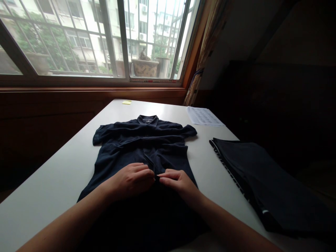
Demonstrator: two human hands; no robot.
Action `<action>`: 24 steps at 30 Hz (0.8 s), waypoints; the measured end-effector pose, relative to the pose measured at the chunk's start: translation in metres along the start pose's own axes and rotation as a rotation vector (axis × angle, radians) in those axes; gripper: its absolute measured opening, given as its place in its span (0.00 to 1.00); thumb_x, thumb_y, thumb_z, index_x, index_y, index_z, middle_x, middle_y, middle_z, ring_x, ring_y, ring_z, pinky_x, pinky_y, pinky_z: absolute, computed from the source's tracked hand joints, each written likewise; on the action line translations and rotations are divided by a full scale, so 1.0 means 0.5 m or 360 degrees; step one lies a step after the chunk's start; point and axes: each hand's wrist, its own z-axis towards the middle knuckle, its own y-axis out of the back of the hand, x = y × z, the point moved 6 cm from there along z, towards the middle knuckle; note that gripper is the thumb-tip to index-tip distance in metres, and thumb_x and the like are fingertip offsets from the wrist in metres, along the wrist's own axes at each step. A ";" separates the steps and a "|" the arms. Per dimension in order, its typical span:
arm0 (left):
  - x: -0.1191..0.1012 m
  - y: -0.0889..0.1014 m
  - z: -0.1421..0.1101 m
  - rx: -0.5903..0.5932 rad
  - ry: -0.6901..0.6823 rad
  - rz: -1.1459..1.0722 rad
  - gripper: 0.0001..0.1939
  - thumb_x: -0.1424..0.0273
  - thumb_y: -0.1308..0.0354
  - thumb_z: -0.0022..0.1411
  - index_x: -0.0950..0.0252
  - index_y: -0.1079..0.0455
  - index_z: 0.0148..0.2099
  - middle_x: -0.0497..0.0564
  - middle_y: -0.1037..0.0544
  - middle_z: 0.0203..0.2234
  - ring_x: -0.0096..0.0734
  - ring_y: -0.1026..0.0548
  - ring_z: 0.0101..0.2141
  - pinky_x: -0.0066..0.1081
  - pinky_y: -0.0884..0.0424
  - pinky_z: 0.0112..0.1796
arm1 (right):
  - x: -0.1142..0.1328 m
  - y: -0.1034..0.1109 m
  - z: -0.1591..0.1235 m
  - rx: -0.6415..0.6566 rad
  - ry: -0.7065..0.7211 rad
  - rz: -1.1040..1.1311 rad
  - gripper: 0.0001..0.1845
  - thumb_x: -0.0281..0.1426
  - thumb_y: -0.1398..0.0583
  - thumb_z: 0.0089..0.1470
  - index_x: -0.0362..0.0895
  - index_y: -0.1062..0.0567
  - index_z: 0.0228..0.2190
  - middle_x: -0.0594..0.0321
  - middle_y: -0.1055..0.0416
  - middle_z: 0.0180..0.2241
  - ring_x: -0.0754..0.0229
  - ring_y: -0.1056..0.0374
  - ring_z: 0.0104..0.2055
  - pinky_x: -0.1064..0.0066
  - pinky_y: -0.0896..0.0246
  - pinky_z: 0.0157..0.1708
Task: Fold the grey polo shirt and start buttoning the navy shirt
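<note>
A dark navy short-sleeved shirt (pixel 141 140) lies face up on a white table (pixel 52 175), its collar toward the window and its hem toward me. My left hand (pixel 136 176) pinches the front placket of the shirt near the middle. Close beside it, my right hand (pixel 177 180) pinches the same placket, thumb and forefinger together. A bit of dark cloth rises between the fingertips; any button there is too small to make out. Wrinkles cross the chest, and the lower part is in deep shadow.
Folded dark trousers (pixel 257 175) lie along the table's right edge. Printed paper sheets (pixel 204 116) rest at the far right corner, and a yellow sticky note (pixel 126 102) at the far left. Beyond stand a barred window (pixel 126 42) and a tied curtain (pixel 202 59).
</note>
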 end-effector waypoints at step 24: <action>-0.004 -0.017 -0.004 0.0120 -0.0078 0.0135 0.05 0.73 0.50 0.71 0.65 0.33 0.41 0.47 0.30 0.26 0.27 0.33 0.26 0.29 0.34 0.31 | -0.028 -0.025 0.006 0.0022 -0.0241 0.0357 0.12 0.38 0.33 0.52 0.43 0.18 0.36 0.65 0.26 0.30 0.66 0.37 0.29 0.74 0.45 0.31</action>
